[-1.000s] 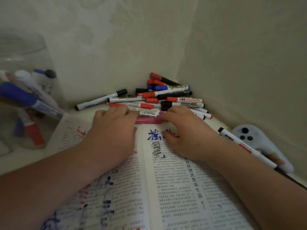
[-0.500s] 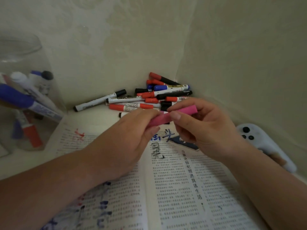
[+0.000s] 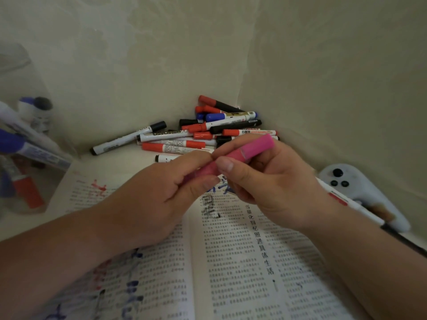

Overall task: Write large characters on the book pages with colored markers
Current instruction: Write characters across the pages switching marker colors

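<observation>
An open book [image 3: 240, 262] of printed text lies in front of me, with large blue, black and red characters written on its pages. Above it I hold a pink marker [image 3: 251, 148] with both hands. My left hand [image 3: 157, 195] pinches its lower end between thumb and fingers. My right hand [image 3: 268, 181] grips its upper part, where the cap sits, with thumb and forefinger. The middle of the marker is hidden by my fingers.
A pile of red, black and blue markers [image 3: 208, 132] lies in the wall corner behind the book. A clear jar [image 3: 20, 139] with markers stands at the left. At the right lie a white controller [image 3: 360, 192] and a red-labelled marker [image 3: 346, 202].
Both hands lifted the pink marker off the top edge of the book and raised it over the page. It now tilts up to the right.
</observation>
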